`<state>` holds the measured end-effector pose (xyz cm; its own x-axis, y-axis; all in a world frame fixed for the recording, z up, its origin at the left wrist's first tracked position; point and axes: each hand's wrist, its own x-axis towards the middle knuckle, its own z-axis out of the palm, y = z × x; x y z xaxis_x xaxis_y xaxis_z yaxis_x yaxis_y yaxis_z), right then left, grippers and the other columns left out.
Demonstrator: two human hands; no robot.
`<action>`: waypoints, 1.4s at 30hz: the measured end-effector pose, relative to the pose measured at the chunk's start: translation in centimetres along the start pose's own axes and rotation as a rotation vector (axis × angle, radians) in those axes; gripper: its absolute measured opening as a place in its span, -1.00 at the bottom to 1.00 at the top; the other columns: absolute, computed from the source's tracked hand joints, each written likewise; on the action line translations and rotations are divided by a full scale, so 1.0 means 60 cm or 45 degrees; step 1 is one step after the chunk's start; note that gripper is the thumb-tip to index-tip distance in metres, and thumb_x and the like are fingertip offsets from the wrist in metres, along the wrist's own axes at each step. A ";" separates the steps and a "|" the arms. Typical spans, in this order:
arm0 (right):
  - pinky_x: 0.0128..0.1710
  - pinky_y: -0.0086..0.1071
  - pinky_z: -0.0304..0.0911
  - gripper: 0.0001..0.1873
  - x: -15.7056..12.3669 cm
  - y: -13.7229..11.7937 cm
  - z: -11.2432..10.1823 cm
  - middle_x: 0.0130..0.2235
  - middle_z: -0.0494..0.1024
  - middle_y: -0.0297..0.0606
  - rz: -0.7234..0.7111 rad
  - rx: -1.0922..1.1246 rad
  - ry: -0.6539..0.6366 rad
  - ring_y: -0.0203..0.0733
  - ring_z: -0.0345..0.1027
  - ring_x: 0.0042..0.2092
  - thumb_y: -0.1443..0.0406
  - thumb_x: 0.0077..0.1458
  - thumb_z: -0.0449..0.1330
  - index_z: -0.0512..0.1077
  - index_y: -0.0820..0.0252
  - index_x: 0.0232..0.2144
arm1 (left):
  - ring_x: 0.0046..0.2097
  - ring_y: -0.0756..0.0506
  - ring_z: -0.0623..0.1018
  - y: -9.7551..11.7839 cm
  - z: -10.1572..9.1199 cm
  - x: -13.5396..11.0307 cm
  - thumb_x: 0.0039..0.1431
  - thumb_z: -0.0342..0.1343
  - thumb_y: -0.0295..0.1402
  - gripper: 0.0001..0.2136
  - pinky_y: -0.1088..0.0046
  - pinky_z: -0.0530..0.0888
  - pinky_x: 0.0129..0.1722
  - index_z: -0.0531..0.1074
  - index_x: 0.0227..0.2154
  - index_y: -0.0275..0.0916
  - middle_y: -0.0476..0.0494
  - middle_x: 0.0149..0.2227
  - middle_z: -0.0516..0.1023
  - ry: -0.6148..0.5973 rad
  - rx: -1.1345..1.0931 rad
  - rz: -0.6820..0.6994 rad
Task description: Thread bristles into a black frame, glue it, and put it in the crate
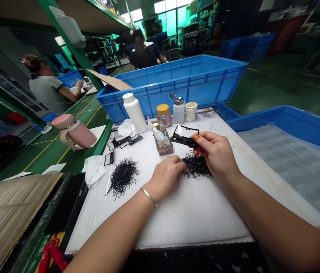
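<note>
My right hand (215, 151) pinches a black plastic frame with a clear window (185, 135) between thumb and fingers, holding it above the white table. Below it lies a pile of thin black strips (195, 167). My left hand (167, 175), a silver bangle on its wrist, has its fingers closed at the left edge of that pile; what they grip is hidden. A second heap of black strips (123, 176) lies to the left. Behind that heap are several similar black frames (124, 142), and a small one (109, 158) sits nearer.
Behind the white table mat (194, 212) stand a white bottle (135, 113), a yellow-lidded jar (164, 115), a pump dispenser (178, 110) and a small box (164, 146). A large blue crate (174, 85) borders the back; another blue bin (290, 117) is at right. Two people work beyond.
</note>
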<state>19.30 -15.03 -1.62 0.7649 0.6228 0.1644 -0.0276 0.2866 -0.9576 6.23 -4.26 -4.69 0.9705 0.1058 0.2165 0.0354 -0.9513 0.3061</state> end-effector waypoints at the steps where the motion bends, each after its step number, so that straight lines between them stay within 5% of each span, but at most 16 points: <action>1: -0.63 -0.54 0.10 -0.75 0.001 0.001 -0.001 -0.53 0.43 -0.35 -0.004 -0.006 0.011 -0.41 0.26 -0.57 0.15 -0.03 0.33 0.48 0.24 -0.46 | -0.22 -0.07 0.45 0.000 -0.001 -0.001 0.20 0.05 -0.50 -0.85 0.46 0.36 -0.32 0.50 -0.33 -0.18 -0.07 -0.25 0.46 0.001 -0.001 0.006; 16: -0.61 -0.56 0.11 -0.80 0.006 0.006 -0.005 -0.53 0.43 -0.36 -0.042 -0.081 0.037 -0.43 0.26 -0.56 0.19 0.01 0.32 0.50 0.23 -0.44 | -0.28 -0.08 0.49 -0.010 -0.011 -0.008 0.17 0.14 -0.52 -0.92 0.43 0.39 -0.27 0.49 -0.34 -0.23 -0.03 -0.37 0.54 0.041 -0.128 0.001; 27: -0.61 -0.57 0.16 -0.68 -0.007 -0.008 0.006 -0.57 0.48 -0.33 0.057 -0.325 -0.130 -0.35 0.39 -0.56 0.10 0.02 0.30 0.53 0.28 -0.36 | -0.25 -0.02 0.49 -0.002 -0.065 -0.029 0.28 0.04 -0.49 -0.88 0.46 0.46 -0.25 0.48 -0.26 -0.25 -0.09 -0.30 0.51 0.433 -0.493 0.022; 33: -0.55 -0.56 0.32 -0.69 -0.007 0.000 0.010 -0.29 0.59 -0.21 0.245 -0.223 -0.326 -0.25 0.51 -0.37 0.16 0.07 0.25 0.54 0.26 -0.20 | -0.33 0.04 0.53 -0.012 -0.071 -0.033 0.21 0.11 -0.54 -0.86 0.58 0.51 -0.37 0.52 -0.26 -0.21 -0.03 -0.29 0.54 0.512 -0.691 -0.138; 42: -0.44 -0.51 0.44 -0.63 -0.019 -0.001 0.022 -0.18 0.59 -0.15 0.385 -0.134 -0.437 -0.27 0.50 -0.31 0.23 0.03 0.28 0.54 0.26 -0.10 | -0.25 -0.02 0.53 -0.017 -0.071 -0.030 0.19 0.17 -0.48 -0.91 0.47 0.45 -0.29 0.53 -0.30 -0.18 -0.03 -0.30 0.57 0.532 -0.440 -0.152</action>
<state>17.58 -14.79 -1.46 0.4751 0.8768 -0.0738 -0.1370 -0.0091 -0.9905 3.43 -2.26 -1.46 0.7851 0.3794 0.4895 -0.0095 -0.7829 0.6221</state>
